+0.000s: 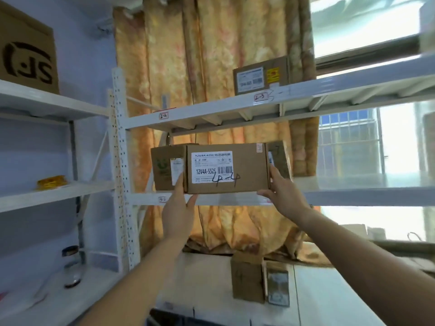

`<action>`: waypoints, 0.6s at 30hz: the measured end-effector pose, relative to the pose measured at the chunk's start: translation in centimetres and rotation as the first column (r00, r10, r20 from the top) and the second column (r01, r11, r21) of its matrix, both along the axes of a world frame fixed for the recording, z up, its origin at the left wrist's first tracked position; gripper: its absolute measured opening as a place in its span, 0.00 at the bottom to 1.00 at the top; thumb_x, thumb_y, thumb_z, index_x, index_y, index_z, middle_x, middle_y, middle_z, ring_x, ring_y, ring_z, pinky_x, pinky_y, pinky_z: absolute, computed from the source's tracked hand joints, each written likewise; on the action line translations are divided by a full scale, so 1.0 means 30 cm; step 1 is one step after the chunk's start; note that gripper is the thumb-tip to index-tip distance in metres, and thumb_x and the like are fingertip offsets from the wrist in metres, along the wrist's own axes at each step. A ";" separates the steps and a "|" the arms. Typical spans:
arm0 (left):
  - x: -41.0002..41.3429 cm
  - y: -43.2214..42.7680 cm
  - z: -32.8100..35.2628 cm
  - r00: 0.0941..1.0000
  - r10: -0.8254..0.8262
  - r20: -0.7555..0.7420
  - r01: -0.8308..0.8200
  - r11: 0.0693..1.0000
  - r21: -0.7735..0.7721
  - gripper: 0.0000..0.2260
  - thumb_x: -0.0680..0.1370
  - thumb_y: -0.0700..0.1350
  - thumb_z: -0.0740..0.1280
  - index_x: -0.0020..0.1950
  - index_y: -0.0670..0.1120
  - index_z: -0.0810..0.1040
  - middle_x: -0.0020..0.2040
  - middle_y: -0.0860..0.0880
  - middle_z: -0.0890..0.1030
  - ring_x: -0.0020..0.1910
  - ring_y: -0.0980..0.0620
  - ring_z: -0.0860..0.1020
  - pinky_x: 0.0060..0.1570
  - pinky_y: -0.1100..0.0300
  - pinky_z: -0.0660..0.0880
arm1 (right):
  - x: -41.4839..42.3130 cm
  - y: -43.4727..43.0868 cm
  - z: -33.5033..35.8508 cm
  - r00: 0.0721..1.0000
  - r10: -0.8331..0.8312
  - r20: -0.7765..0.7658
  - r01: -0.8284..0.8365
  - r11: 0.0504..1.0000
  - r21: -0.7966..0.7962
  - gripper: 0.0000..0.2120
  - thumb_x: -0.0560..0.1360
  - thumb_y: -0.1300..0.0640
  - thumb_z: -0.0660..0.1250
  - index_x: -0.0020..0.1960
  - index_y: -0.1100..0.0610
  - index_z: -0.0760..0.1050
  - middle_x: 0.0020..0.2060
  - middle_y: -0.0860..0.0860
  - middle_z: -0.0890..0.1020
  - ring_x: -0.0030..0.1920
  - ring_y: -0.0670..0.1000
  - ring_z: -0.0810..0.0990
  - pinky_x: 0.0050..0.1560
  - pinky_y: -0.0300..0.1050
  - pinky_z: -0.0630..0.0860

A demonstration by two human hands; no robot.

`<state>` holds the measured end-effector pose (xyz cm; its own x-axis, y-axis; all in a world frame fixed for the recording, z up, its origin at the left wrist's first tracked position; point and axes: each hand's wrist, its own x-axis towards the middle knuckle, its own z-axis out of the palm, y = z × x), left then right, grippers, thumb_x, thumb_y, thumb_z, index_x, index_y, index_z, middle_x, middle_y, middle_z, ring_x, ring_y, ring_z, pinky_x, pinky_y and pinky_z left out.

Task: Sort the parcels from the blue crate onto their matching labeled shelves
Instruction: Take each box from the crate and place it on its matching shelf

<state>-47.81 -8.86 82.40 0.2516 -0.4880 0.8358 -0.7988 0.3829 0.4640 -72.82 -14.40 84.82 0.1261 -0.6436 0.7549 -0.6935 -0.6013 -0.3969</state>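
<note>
Your parcel (227, 168) is before the middle shelf (353, 196); behind it stand a left box (164, 170) and a right box (280, 158); above it, an upper box (261, 75).

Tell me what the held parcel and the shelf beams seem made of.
Held parcel: matte brown cardboard, judging by its folded flap edges; its label looks like white printed paper. Shelf beam: probably white-painted metal, smooth and thin-edged, joined to a perforated upright.
</note>
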 end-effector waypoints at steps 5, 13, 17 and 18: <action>-0.333 -0.082 -0.071 0.999 -0.043 -0.003 0.043 0.999 0.018 0.29 0.79 0.46 0.64 0.76 0.51 0.53 0.71 0.49 0.68 0.67 0.48 0.70 0.58 0.51 0.74 | -0.333 0.015 -0.064 0.997 -0.069 0.020 0.068 0.996 0.058 0.36 0.72 0.54 0.71 0.74 0.47 0.56 0.47 0.54 0.81 0.49 0.61 0.80 0.41 0.46 0.69; -0.819 -0.160 -0.387 0.969 -0.245 -0.022 0.246 0.968 0.054 0.29 0.79 0.45 0.62 0.76 0.54 0.50 0.67 0.47 0.70 0.60 0.46 0.74 0.56 0.54 0.73 | -0.777 0.043 -0.375 0.980 -0.197 0.037 0.195 0.979 0.057 0.37 0.72 0.57 0.72 0.74 0.45 0.56 0.51 0.50 0.84 0.47 0.54 0.84 0.45 0.47 0.75; -0.967 -0.189 -0.591 0.958 -0.286 -0.015 0.282 0.936 0.210 0.33 0.79 0.44 0.62 0.75 0.57 0.42 0.71 0.42 0.68 0.65 0.39 0.72 0.62 0.43 0.72 | -0.909 0.029 -0.593 0.964 -0.265 0.036 0.260 0.960 0.107 0.37 0.74 0.56 0.71 0.74 0.43 0.53 0.55 0.49 0.83 0.49 0.53 0.84 0.47 0.49 0.80; -0.987 -0.200 -0.634 0.949 -0.314 -0.037 0.313 0.917 0.246 0.33 0.80 0.44 0.61 0.74 0.59 0.41 0.73 0.44 0.64 0.69 0.41 0.67 0.66 0.42 0.68 | -0.928 0.026 -0.644 0.959 -0.281 0.035 0.275 0.953 0.128 0.38 0.73 0.56 0.71 0.74 0.44 0.52 0.56 0.49 0.83 0.50 0.52 0.84 0.49 0.48 0.80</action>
<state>-77.43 -14.86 63.38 0.0496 -0.7312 0.6804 -0.6578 0.4887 0.5731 -100.66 -13.62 65.51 -0.1079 -0.7343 0.6702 -0.8028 -0.3333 -0.4944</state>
